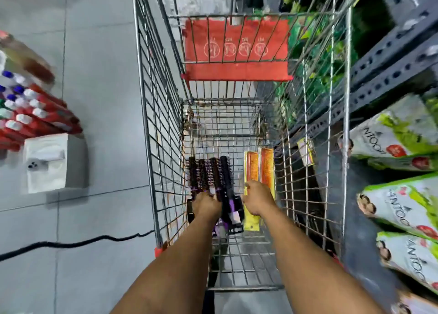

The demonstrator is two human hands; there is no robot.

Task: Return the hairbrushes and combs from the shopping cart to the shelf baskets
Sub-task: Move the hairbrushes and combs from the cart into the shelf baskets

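Both my arms reach down into a wire shopping cart. On its floor lie several round hairbrushes with dark bristles and purple handles, side by side. My left hand is closed around their handles. To the right lie two orange combs in yellow packaging. My right hand rests on the lower part of the comb packs, fingers curled onto them. No shelf baskets are in view.
A red child-seat flap hangs at the cart's far end. A grey metal shelf with green-and-white bags stands on the right. Bottles with white and blue caps and a white box are at left. A black cable crosses the tiled floor.
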